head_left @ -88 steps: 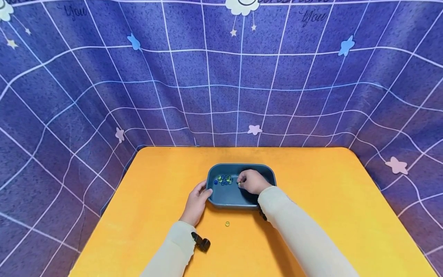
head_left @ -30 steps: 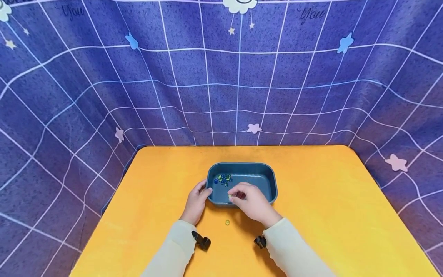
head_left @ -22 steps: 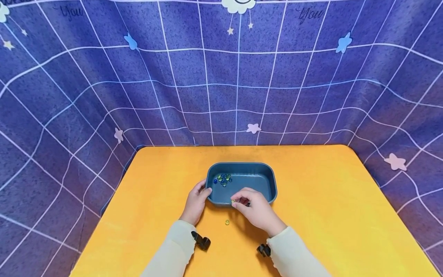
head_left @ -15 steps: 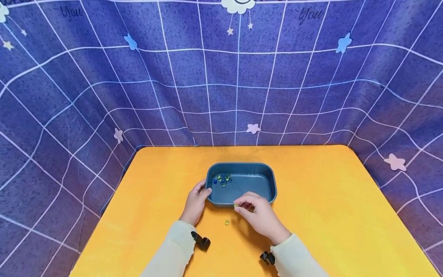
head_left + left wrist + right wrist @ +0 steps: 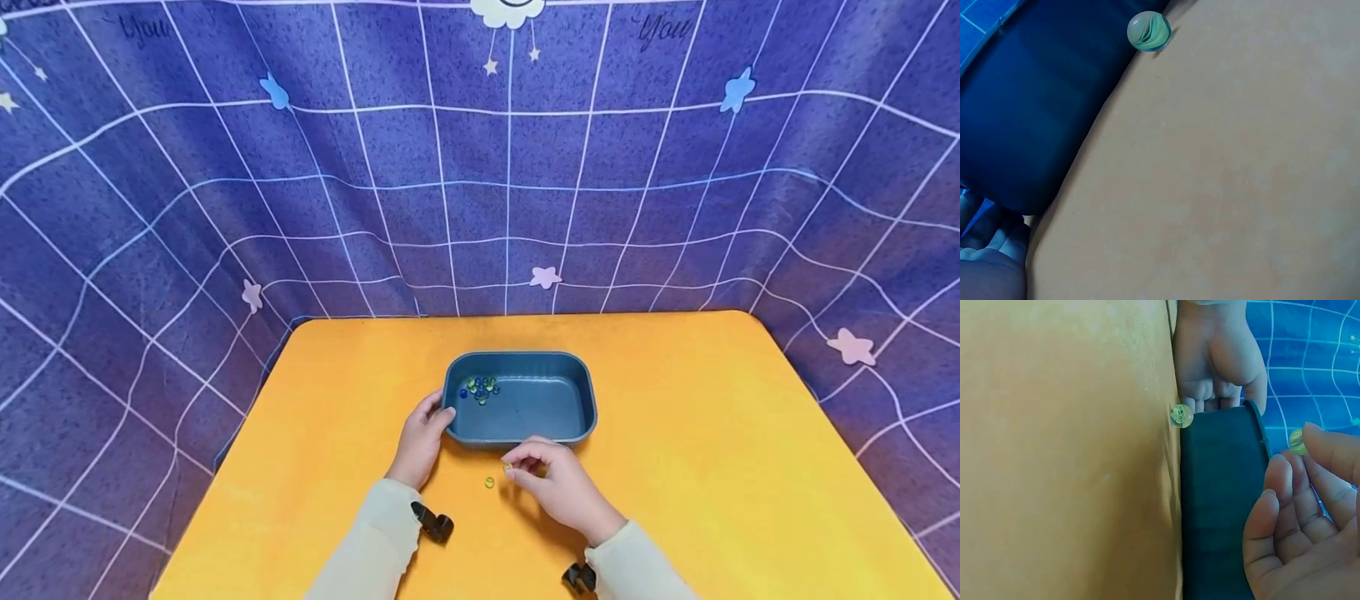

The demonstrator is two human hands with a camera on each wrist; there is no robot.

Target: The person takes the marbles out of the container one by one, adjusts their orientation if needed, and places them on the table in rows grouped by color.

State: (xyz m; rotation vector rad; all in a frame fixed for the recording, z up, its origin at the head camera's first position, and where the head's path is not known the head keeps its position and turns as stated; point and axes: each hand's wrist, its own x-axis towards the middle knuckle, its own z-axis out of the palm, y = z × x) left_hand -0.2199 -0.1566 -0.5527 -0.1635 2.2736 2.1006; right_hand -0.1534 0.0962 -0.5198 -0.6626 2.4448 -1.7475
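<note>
My left hand (image 5: 422,439) grips the left end of a dark blue-green rectangular tub (image 5: 558,437), thumb over the rim; part of this hand (image 5: 991,262) shows at the lower left of the left wrist view. Between thumb and fingertips my right hand (image 5: 558,483) pinches a yellow-green marble (image 5: 1297,442), in front of the tub's near wall. A second marble (image 5: 490,482), clear with yellow-green swirls, lies on the table just left of those fingertips. Inside the tub, several blue and yellow-green marbles (image 5: 482,388) cluster toward the left.
The yellow-orange table (image 5: 675,417) extends around the tub on all sides. A purple-blue curtain (image 5: 480,208) with grid lines and stars hangs behind and at both sides. Each wrist carries a small black camera (image 5: 433,523).
My right hand has come out of the tub with a marble, moving toward me past the near rim. The left hand keeps its hold, and the marble on the table lies still.
</note>
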